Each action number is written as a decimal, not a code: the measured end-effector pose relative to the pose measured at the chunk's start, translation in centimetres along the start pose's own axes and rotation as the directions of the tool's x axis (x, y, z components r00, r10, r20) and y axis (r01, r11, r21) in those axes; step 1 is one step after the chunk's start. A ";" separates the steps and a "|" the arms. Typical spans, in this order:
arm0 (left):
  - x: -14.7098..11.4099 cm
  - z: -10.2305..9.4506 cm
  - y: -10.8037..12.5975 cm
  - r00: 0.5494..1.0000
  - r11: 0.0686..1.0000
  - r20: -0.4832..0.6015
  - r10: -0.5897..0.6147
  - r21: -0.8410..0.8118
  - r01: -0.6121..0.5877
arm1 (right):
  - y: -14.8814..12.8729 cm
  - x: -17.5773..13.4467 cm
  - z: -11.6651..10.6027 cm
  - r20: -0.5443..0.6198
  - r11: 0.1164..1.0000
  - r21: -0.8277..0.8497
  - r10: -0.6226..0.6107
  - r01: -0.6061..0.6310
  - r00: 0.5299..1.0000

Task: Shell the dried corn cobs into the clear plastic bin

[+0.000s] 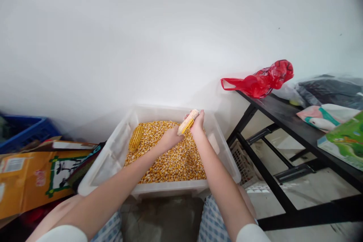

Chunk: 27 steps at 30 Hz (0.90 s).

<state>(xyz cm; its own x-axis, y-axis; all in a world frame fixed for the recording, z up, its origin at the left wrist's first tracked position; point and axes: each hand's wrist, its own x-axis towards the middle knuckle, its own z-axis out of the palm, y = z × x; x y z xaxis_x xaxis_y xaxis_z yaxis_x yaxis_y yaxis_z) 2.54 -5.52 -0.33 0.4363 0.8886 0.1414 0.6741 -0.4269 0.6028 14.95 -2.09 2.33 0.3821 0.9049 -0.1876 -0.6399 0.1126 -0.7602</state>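
Over a white plastic tub (119,176) of loose corn kernels (167,162), both my hands hold one corn cob (188,122). Much of the cob is bare and pale, with some yellow kernels left along its lower right side. My left hand (172,137) is closed around the near end. Around the far end, my right hand (198,121) is closed, its fingers partly hidden behind the cob. A full yellow corn cob (136,138) leans against the tub's left wall on top of the kernels.
On the right stands a black folding table (286,123) bearing a red plastic bag (263,79) and a green box (344,141). Beneath it is a pale basket (244,162). To the left are an orange cardboard box (31,181) and a blue crate (31,132). A white wall rises behind.
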 end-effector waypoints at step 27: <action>-0.5 -0.3 0.1 0.997 0.994 0.014 0.079 0.070 -0.080 | -0.1 -0.2 -0.3 -0.063 0.965 -0.149 -0.226 0.215 0.972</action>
<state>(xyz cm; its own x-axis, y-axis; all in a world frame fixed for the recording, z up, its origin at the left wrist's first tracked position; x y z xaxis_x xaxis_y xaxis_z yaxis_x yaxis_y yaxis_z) 2.23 -5.95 -0.14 0.4968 0.8494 0.1779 0.6771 -0.5076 0.5328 15.08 -2.41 2.27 0.5580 0.8284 -0.0491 -0.4358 0.2421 -0.8669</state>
